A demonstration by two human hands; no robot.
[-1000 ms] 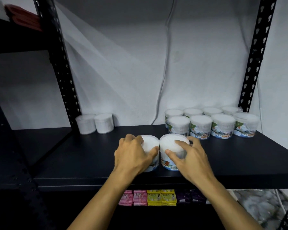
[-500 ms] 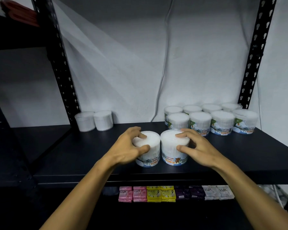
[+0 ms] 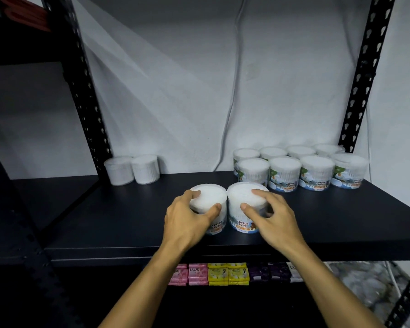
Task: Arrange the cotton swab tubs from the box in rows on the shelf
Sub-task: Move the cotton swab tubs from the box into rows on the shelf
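Two cotton swab tubs stand side by side, touching, near the front of the black shelf (image 3: pixel 341 223). My left hand (image 3: pixel 187 218) grips the left tub (image 3: pixel 210 196) round its lid with thumb and fingers. The right tub (image 3: pixel 244 194) is held the same way by my right hand (image 3: pixel 272 216). Both labels face me. At the back right, several more tubs (image 3: pixel 301 171) stand in two rows. The box is not in view.
Two plain clear tubs (image 3: pixel 133 170) stand at the back left beside a black upright post (image 3: pixel 85 91). A white cable (image 3: pixel 230 110) hangs down the wall. On the shelf below lie soap bars (image 3: pixel 216 273) in pink, yellow and purple.
Both hands shifted from lying over the tubs to gripping their lids, and the tubs turned so the labels face me. They also moved a little further back on the shelf.
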